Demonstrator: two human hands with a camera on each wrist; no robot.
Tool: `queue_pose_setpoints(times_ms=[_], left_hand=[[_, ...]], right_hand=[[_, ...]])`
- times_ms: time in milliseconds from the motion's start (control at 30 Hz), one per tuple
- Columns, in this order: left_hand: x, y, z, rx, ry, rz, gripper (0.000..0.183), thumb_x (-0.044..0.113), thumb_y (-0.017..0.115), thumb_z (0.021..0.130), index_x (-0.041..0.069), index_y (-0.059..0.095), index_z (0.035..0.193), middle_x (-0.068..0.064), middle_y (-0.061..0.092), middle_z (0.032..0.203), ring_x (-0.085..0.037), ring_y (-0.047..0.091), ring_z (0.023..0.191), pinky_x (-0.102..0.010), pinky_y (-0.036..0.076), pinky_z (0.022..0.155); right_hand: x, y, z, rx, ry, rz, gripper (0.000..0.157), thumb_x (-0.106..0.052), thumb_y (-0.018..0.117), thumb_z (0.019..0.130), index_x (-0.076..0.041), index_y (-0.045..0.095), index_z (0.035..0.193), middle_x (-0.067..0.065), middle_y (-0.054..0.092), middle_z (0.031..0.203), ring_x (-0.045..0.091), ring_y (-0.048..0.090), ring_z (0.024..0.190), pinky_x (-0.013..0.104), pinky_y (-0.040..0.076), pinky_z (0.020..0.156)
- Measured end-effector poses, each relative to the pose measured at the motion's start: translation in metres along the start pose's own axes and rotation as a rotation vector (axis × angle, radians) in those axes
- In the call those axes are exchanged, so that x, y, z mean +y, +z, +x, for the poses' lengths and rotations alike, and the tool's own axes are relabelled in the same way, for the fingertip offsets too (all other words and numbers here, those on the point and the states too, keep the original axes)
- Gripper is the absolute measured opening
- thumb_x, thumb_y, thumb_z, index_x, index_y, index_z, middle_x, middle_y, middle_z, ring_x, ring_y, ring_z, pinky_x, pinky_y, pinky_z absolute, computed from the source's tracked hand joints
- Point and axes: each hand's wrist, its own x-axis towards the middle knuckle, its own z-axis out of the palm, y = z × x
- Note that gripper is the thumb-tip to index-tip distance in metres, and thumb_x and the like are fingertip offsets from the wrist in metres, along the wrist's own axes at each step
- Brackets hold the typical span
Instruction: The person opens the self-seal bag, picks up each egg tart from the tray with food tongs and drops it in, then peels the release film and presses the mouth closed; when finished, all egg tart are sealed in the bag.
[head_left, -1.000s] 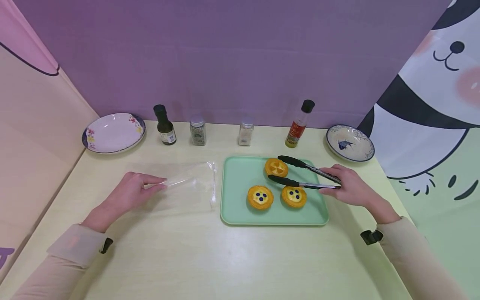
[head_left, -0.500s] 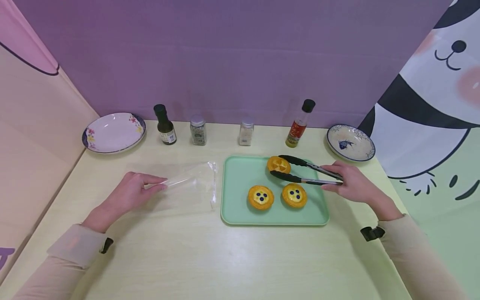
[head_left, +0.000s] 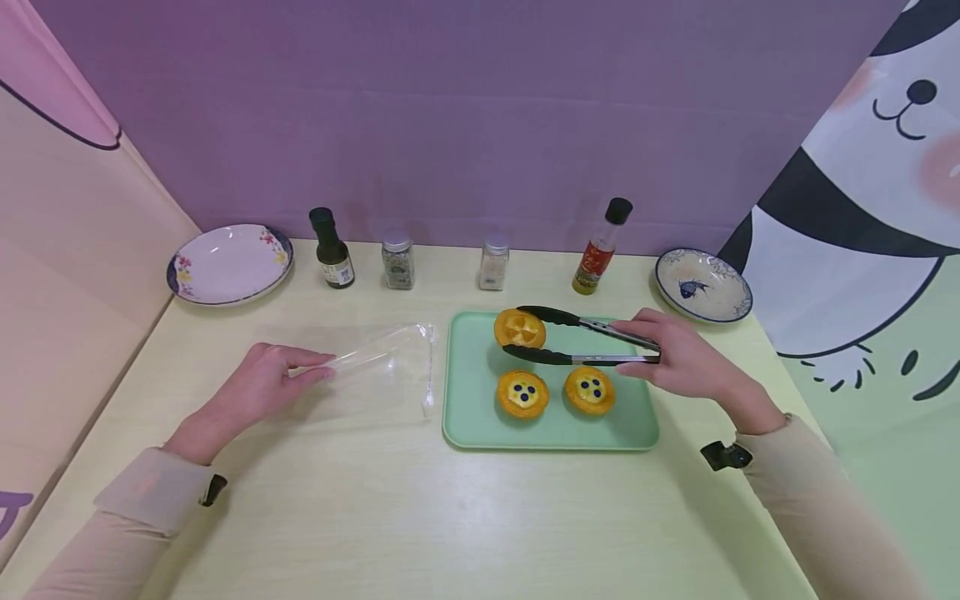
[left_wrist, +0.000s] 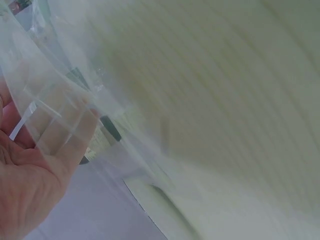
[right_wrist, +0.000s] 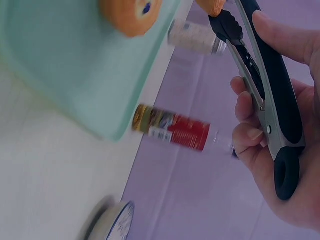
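My right hand point(head_left: 682, 354) grips a pair of tongs point(head_left: 585, 360) with black tips and steel arms. Between the tips sits a tart point(head_left: 520, 328) with a crossed pastry top, lifted over the green tray point(head_left: 465, 429). Two more tarts, a left one point(head_left: 522, 394) and a right one point(head_left: 589, 391), lie on the tray, each dotted with dark berries. On the left, my left hand point(head_left: 262, 387) pinches the edge of a clear plastic bag point(head_left: 382, 375) between thumb and fingers, raising its upper layer. The bag's other end lies just left of the tray.
Along the back stand an oval plate point(head_left: 230, 265), a dark sauce bottle point(head_left: 332, 250), two spice jars, one greenish point(head_left: 397, 262) and one pale point(head_left: 493, 265), a red-labelled bottle point(head_left: 596, 254) and a small patterned dish point(head_left: 702, 286). A purple backdrop point(head_left: 450, 125) rises behind them.
The right hand and tongs have moved left, carrying the crossed-top tart from the tray's back middle toward its left side. The left hand stays in place with the bag.
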Motion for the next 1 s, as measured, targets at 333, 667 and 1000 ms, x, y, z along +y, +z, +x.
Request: queue_pose_setpoints(times_ms=[333, 667, 1000], left_hand=[[0.001, -0.001, 0.001, 0.002, 0.008, -0.032, 0.022, 0.014, 0.071, 0.084, 0.007, 0.073, 0.104, -0.008, 0.072, 0.096, -0.026, 0.069, 0.091, -0.040, 0.056, 0.069], [0.001, -0.003, 0.000, -0.009, 0.002, -0.063, 0.022, 0.016, 0.068, 0.086, 0.007, 0.072, 0.106, -0.009, 0.072, 0.098, -0.027, 0.068, 0.094, -0.043, 0.056, 0.075], [-0.001, -0.002, 0.000, -0.008, 0.000, -0.059, 0.023, 0.016, 0.067, 0.087, 0.008, 0.072, 0.108, -0.006, 0.072, 0.100, -0.022, 0.068, 0.092, -0.031, 0.056, 0.070]], right_hand=[[-0.025, 0.014, 0.025, -0.063, -0.023, 0.045, 0.052, -0.033, 0.072, 0.081, -0.012, 0.059, 0.127, -0.002, 0.057, 0.101, 0.011, 0.049, 0.084, 0.030, 0.047, 0.069], [-0.042, 0.027, 0.042, -0.090, -0.085, 0.027, 0.052, -0.035, 0.071, 0.082, -0.012, 0.058, 0.128, -0.003, 0.055, 0.101, 0.009, 0.047, 0.082, 0.025, 0.044, 0.068], [-0.055, 0.037, 0.061, -0.114, -0.115, -0.001, 0.052, -0.036, 0.072, 0.081, -0.013, 0.059, 0.127, -0.004, 0.053, 0.099, 0.010, 0.045, 0.082, 0.025, 0.041, 0.069]])
